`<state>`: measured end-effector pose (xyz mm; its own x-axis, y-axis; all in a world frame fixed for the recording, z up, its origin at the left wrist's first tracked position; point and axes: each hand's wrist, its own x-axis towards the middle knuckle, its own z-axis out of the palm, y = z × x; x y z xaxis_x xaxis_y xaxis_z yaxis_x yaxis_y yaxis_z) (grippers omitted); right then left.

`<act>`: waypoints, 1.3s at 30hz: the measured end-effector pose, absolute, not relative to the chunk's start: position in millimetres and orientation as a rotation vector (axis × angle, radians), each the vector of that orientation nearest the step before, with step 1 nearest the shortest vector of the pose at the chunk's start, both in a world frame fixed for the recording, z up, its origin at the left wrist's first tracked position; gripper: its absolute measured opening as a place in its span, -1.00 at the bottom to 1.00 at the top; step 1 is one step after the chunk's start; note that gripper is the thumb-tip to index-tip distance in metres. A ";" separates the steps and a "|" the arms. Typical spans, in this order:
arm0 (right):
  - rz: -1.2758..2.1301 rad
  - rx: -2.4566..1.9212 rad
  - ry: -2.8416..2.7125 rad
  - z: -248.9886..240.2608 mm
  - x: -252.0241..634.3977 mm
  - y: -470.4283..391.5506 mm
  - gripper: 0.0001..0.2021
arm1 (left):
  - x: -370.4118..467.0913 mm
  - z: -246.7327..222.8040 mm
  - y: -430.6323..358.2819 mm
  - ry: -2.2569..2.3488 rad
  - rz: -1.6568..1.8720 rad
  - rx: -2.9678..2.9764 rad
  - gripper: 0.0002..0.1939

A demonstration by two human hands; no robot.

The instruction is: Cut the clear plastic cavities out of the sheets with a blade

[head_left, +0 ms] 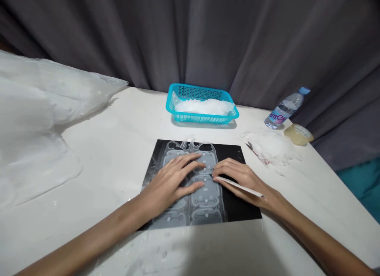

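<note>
I have my left hand (175, 177) laid palm down, its fingers spread well apart and pressed flat rather than closed round anything, on a clear plastic sheet (204, 198) moulded into rounded panels. The sheet lies on a black mat (242, 206) in front of me, with its looped far end poking just over the mat's far edge, and more clear plastic shows past the near edge on the white table (97, 181). My right hand (242, 177) is closed in a pinch, thumb and fingers around a slim white tool (240, 186); its back end slants toward my wrist, and its dark tip points at the gap between two panels of the right-hand column, near my left fingertips. I cannot tell whether that tip is touching the plastic. Beyond the mat, a blue basket (204, 117) holds a heap of white material (204, 107). To the right, a pile of pale scraps (273, 147) lies beside a roll of tape (298, 134), with a water bottle (285, 107) upright just behind. On my left sits a bulky white plastic bag (59, 90), and a grey curtain (208, 42) hangs behind the table.
</note>
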<state>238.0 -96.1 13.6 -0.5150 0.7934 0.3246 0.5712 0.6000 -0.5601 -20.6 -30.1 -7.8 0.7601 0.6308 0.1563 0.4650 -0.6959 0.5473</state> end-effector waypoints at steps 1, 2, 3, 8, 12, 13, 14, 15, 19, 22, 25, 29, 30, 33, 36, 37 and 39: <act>0.511 -1.061 -2.272 11.9 237.7 -96.0 -0.86 | -20.9 -6.8 -30.5 0.826 0.447 2.469 -0.54; 0.494 -1.038 -2.275 9.5 237.0 -95.5 -0.86 | -21.2 -6.0 -30.8 0.828 0.439 2.468 -0.51; 0.472 -1.016 -2.279 7.0 236.2 -94.6 -0.86 | -21.5 -5.3 -30.9 0.834 0.439 2.465 -0.48; 0.468 -1.008 -2.308 5.4 237.2 -92.1 -0.87 | -21.2 -4.0 -30.4 0.873 0.453 2.439 -0.35; 0.653 -1.060 -2.271 16.5 242.3 -95.9 -0.87 | -20.8 -3.8 -30.9 0.872 0.450 2.426 -0.34; 0.687 -1.069 -2.241 17.9 242.6 -96.5 -0.87 | -20.9 -3.9 -31.1 0.870 0.447 2.426 -0.35; 0.713 -1.074 -2.211 18.3 242.3 -96.8 -0.88 | -21.1 -4.1 -31.3 0.868 0.445 2.426 -0.37; 0.732 -1.075 -2.186 17.6 241.5 -96.8 -0.88 | -21.2 -4.2 -31.5 0.866 0.443 2.428 -0.38; 0.763 -1.085 -2.145 11.2 237.4 -94.5 -0.89 | -21.4 -4.1 -31.5 0.857 0.436 2.451 -0.39; 0.778 -1.101 -2.142 8.6 236.3 -93.0 -0.90 | -20.9 -3.8 -31.3 0.840 0.423 2.474 -0.41; 0.772 -1.095 -2.148 7.8 236.3 -92.3 -0.89 | -20.3 -4.1 -31.0 0.825 0.420 2.485 -0.44; 0.723 -1.090 -2.168 6.3 235.1 -91.8 -0.87 | -19.0 -5.0 -30.8 0.824 0.428 2.479 -0.44; 0.708 -1.086 -2.179 6.2 234.5 -91.7 -0.87 | -18.9 -5.1 -30.9 0.825 0.429 2.477 -0.44; 0.646 -1.055 -2.229 7.6 232.9 -92.0 -0.87 | -19.5 -5.2 -31.6 0.827 0.421 2.476 -0.46; 0.579 -1.047 -2.285 11.9 233.3 -94.5 -0.88 | -20.6 -5.0 -32.1 0.843 0.385 2.465 -0.54; 0.567 -1.056 -2.300 13.3 234.1 -95.7 -0.88 | -20.8 -5.0 -32.1 0.849 0.376 2.459 -0.56; 0.540 -1.069 -2.320 15.1 236.0 -97.8 -0.88 | -21.1 -5.5 -32.0 0.855 0.370 2.446 -0.57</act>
<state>236.0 -97.8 15.1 -0.5500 0.7824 0.2920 0.5729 0.6079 -0.5497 -21.1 -32.0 -5.5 0.7638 0.6401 0.0830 0.4985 -0.6667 0.5540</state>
